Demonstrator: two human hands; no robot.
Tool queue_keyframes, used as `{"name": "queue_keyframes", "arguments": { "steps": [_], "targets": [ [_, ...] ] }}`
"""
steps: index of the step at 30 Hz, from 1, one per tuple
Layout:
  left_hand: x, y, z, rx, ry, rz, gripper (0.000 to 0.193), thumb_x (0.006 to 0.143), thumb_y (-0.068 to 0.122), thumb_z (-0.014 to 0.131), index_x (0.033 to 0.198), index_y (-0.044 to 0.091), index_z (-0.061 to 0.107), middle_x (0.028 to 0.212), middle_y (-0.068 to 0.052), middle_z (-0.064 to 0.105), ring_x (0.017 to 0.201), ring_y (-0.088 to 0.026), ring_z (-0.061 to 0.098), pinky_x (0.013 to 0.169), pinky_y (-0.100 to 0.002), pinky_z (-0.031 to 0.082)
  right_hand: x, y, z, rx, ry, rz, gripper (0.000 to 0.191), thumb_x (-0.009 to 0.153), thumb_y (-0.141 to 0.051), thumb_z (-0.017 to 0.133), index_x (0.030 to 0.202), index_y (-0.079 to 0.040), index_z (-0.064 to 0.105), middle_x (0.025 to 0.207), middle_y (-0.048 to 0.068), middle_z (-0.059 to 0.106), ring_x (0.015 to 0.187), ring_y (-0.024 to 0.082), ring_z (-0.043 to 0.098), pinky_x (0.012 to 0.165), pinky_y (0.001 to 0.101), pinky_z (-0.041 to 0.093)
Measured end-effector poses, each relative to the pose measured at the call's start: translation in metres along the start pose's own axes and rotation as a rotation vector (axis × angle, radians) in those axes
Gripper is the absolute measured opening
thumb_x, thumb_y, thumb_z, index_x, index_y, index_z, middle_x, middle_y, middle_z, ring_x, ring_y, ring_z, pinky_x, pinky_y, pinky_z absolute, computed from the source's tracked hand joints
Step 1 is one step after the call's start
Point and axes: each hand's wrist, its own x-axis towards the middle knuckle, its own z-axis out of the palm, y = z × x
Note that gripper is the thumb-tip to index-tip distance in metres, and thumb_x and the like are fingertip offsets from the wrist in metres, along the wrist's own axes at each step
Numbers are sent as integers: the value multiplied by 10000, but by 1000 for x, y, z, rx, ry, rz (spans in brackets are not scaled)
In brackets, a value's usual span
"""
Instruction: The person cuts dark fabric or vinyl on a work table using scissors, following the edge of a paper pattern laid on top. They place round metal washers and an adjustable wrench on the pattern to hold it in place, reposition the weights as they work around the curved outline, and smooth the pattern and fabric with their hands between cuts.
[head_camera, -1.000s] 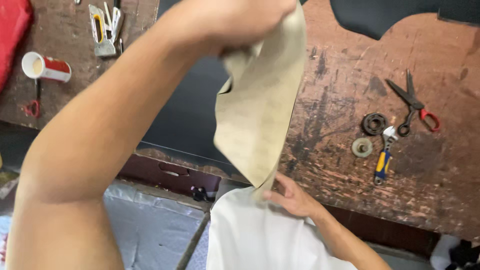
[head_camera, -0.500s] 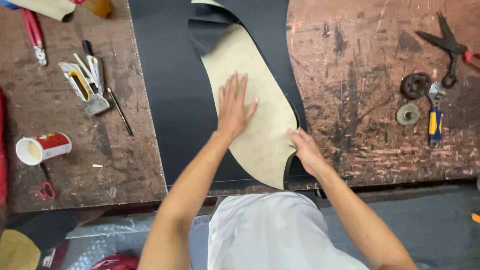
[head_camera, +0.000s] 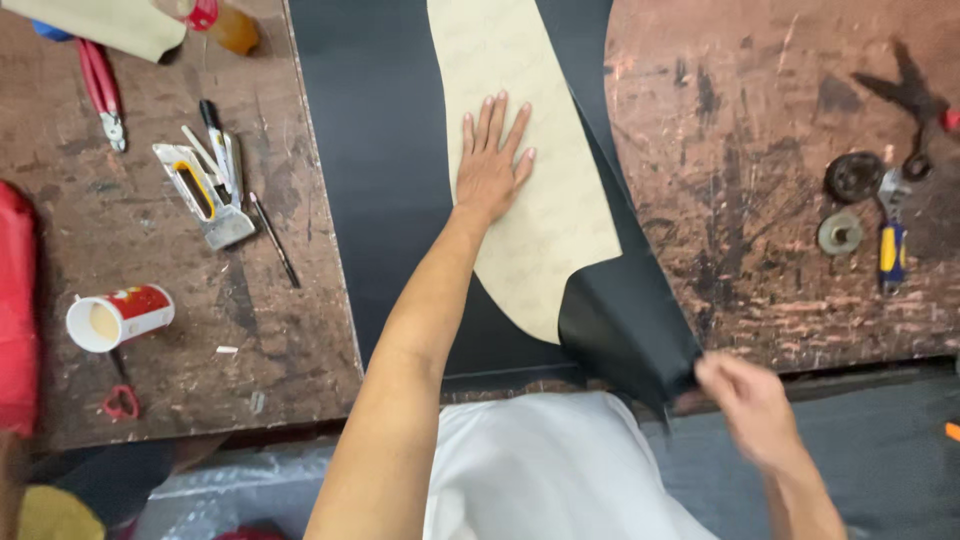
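My left hand (head_camera: 490, 165) lies flat, 5 fingers spread, on the tan paper pattern (head_camera: 535, 180); its long axis runs away from me over the black leather sheet (head_camera: 390, 170); my right hand (head_camera: 745, 400) pinches that sheet's near corner, lifted off the worn wooden table (head_camera: 760, 130).

Tabletop (head_camera: 760, 150): worn brown wood, scratched and stained, filling the upper and middle frame on both sides.
Tabletop edge: runs across the lower frame, dark along its front.
Floor (head_camera: 880, 450): grey, seen at lower right below the tabletop.
Lower left: a grey, shiny sheet-like surface (head_camera: 230, 495) under the tabletop edge.
Light: even and soft, with faint shadows.
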Motion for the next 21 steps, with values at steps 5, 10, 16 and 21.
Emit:
{"name": "queue_keyframes", "arguments": {
  "steps": [5,10,16,21],
  "targets": [
    [1,17,-4,-3,-48,4,688,1053,447,505,1650,241,233,1721,-116,122,1596,-298,85,1299,-558,99,-41,-93,13,63,-825,-481,137,974,-105,628,1030,-16,717,1011,104,773,986,262,750,937,441,509],
    [-12,25,-13,-45,-49,-95,762,980,485,567,1613,240,221,1696,-138,105,1568,-355,75,1261,-596,84,0,-161,63,-406,-486,-759,288,952,-160,668,1216,-48,695,1306,126,727,1238,319,686,1115,475,445],
    [-97,35,0,-36,-35,-36,851,951,481,600,1662,213,218,1735,-118,126,1611,-333,103,1304,-565,103,109,-91,113,-776,138,-510,940,863,-271,861,1539,69,304,1511,398,286,1405,500,307,1097,521,333],
    [-106,34,18,-21,13,-40,744,1003,489,536,1633,228,236,1707,-150,121,1585,-353,90,1278,-584,94,107,-3,113,-481,278,-295,895,775,-181,828,1515,5,359,1372,308,531,1178,340,562,993,399,474]
  ]
}}
